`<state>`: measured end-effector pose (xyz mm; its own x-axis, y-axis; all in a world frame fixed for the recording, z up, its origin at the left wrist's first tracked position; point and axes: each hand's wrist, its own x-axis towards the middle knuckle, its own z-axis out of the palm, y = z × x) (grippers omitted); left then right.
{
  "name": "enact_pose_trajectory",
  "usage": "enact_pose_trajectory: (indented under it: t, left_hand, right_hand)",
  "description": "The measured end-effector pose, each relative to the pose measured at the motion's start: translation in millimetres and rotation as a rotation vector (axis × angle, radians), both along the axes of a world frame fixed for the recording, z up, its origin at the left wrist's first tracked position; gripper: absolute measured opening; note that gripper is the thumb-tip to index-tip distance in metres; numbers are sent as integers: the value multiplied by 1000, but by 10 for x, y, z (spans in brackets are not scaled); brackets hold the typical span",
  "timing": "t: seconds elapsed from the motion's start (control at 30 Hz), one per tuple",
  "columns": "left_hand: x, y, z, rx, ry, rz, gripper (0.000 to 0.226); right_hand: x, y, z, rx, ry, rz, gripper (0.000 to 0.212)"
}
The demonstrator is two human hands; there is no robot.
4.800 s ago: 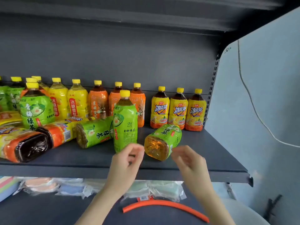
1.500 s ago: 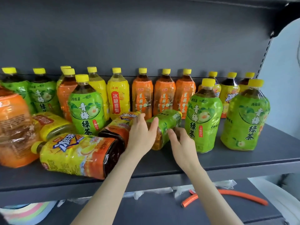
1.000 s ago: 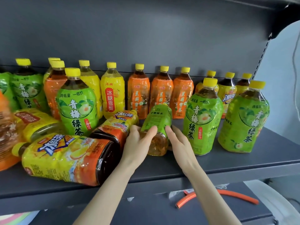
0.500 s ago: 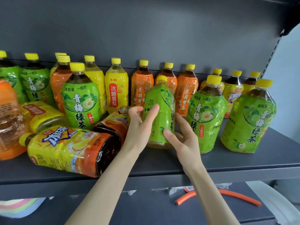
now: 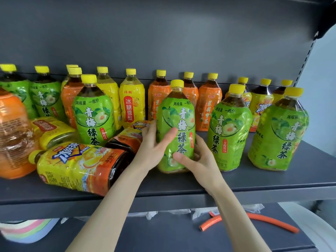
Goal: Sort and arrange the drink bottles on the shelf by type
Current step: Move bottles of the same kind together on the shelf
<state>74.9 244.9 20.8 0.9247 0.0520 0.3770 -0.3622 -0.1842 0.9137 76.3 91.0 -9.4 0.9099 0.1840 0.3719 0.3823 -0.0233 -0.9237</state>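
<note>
Fingers (image 5: pixel 149 130) of the left hand (image 5: pixel 154 150), just right of a lying iced-tea bottle (image 5: pixel 125 138), curl round the left side of an upright green tea bottle (image 5: pixel 179 113) on the grey shelf (image 5: pixel 272 180). The right hand (image 5: pixel 201 160) clasps its lower right, beside a second green tea bottle (image 5: pixel 227 128).

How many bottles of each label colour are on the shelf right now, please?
Green-label bottles: 6
Orange-label bottles: 5
Plain yellow-label bottles: 4, one mostly hidden
Yellow-and-orange iced tea bottles: 5
Total: 20
</note>
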Motion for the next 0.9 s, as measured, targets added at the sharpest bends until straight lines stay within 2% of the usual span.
enact_pose_trajectory:
  t: [0.07, 0.13, 0.27, 0.67, 0.73, 0.9]
  left_hand:
    - [-13, 14, -17, 69, -6, 4, 67]
    - [-2, -26, -20, 49, -48, -61, 62]
    - [106, -113, 1, -33, -70, -83, 56]
    - [224, -171, -75, -7, -107, 37, 54]
    - [205, -175, -63, 60, -109, 59, 56]
    - [84, -188, 26, 378, -121, 197, 57]
  right_hand:
    - [4, -17, -31, -44, -41, -87, 77]
    - [29, -53, -37, -140, -74, -158, 86]
    - [79, -150, -39, -274, -94, -222, 88]
    - [86, -105, -19, -461, -125, -412, 91]
    - [70, -103, -6, -502, -129, -439, 90]
    - [2, -100, 34, -602, -174, -480, 83]
